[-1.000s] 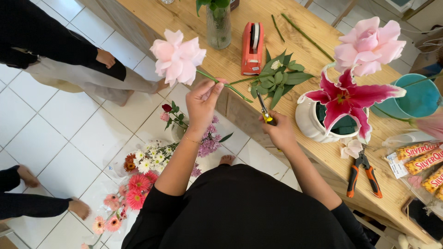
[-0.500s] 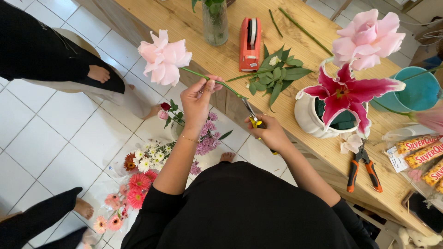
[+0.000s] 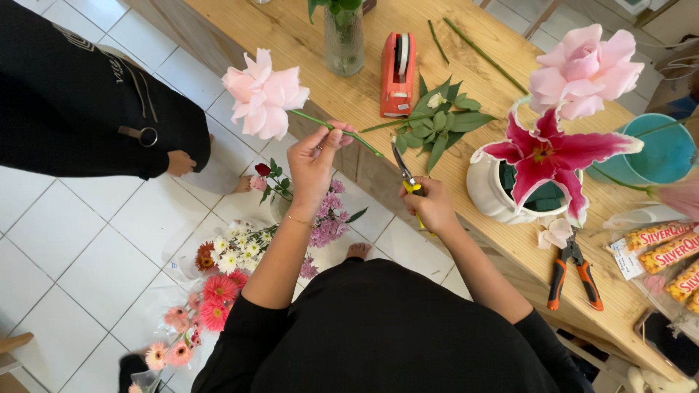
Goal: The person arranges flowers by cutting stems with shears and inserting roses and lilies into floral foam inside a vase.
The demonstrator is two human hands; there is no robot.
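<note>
My left hand pinches the green stem of a big pink flower and holds it out level over the table's front edge, bloom to the left. My right hand grips yellow-handled scissors, blades up and apart, just right of the stem's cut end. A heap of cut green leaves lies on the wooden table behind the scissors. To the right a white vase holds a dark pink lily and a pale pink bloom.
A red tape dispenser, a glass vase and loose stems lie further back. Orange-handled pruners, a teal bucket and yellow snack packets sit at right. Bunches of flowers rest on the tiled floor. Another person in black stands at left.
My left hand has swung the pink flower leftward and down to level. The scissors rose with blades apart beside the stem end. The person at left stepped closer.
</note>
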